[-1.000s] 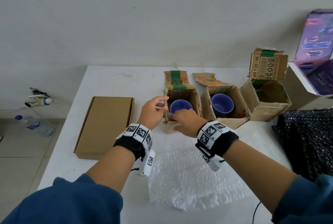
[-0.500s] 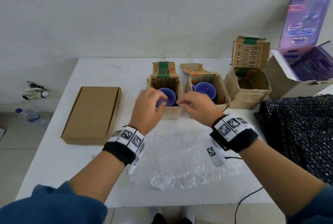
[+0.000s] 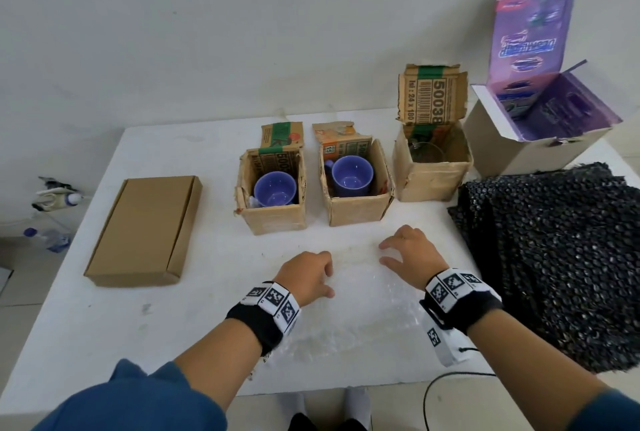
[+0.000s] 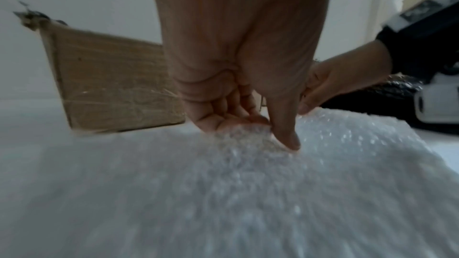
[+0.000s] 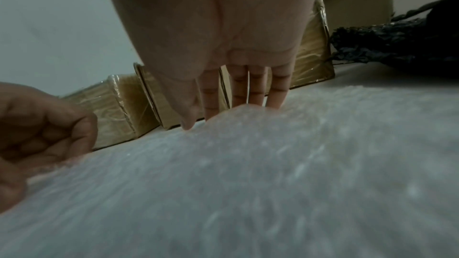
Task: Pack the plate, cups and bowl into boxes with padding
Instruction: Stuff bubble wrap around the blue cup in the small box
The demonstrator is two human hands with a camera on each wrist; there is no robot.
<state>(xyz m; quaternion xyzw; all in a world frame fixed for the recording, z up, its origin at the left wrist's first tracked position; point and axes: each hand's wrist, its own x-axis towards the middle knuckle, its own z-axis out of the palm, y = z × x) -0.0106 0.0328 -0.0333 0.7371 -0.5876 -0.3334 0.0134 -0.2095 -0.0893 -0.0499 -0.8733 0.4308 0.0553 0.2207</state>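
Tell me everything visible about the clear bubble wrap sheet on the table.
The clear bubble wrap sheet is a thin, see-through plastic film covered in small air bubbles. It lies mostly flat and slightly rumpled on the white table, near the front edge, in front of the two open cardboard boxes holding purple cups. The left hand pinches its far edge between thumb and curled fingers; the right hand touches the far edge with fairly straight fingers.

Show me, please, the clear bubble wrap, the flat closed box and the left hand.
clear bubble wrap (image 3: 360,313), head view, middle of sheet.
flat closed box (image 3: 145,229), head view, its lid.
left hand (image 3: 306,274), head view, back of hand.
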